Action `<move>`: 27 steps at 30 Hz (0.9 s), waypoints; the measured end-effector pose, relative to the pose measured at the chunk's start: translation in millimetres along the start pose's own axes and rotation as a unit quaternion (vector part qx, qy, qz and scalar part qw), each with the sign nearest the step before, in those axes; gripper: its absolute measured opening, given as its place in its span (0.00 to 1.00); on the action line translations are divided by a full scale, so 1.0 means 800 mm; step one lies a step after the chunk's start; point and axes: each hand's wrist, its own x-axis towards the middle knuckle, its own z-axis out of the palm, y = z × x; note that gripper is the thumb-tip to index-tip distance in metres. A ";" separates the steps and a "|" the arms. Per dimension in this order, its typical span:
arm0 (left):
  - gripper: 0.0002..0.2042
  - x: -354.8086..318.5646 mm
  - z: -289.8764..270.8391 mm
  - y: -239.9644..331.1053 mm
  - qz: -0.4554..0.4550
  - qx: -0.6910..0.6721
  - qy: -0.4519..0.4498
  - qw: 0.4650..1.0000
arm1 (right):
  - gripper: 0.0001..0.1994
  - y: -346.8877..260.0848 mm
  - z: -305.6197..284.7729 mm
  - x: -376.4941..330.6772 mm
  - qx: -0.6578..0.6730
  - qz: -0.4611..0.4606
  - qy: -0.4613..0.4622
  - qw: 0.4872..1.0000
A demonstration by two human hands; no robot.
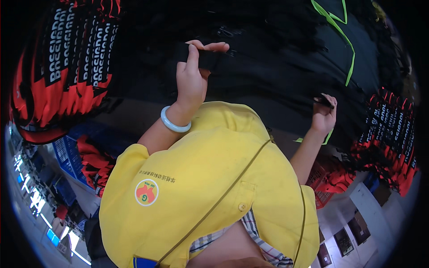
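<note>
At centre, black garment [277, 67] spread flat. Left hand [192, 82] pinches upper fold, fingers clamped on cloth; right hand [322, 117] grips lower-right edge (near green trim [348, 58]). Advise even tension, both pinches kept firm.

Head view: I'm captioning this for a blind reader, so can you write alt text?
Both hands grip black fabric with neon-green trim: the left hand pinches a fold, the right hand holds an edge. A yellow shirt fills the foreground, with red-and-black garment stacks at both sides.
</note>
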 end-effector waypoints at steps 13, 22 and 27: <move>0.16 0.024 -0.031 -0.013 0.255 0.229 0.012 0.939 | 0.14 0.072 0.119 0.000 -0.378 -0.088 -0.183 0.903; 0.17 0.040 -0.039 0.013 0.235 0.150 0.150 0.949 | 0.17 0.081 0.062 0.008 0.035 0.029 -0.086 0.995; 0.16 0.021 -0.031 0.012 0.223 0.120 0.065 0.965 | 0.17 0.045 0.028 0.020 -0.124 -0.072 -0.055 0.988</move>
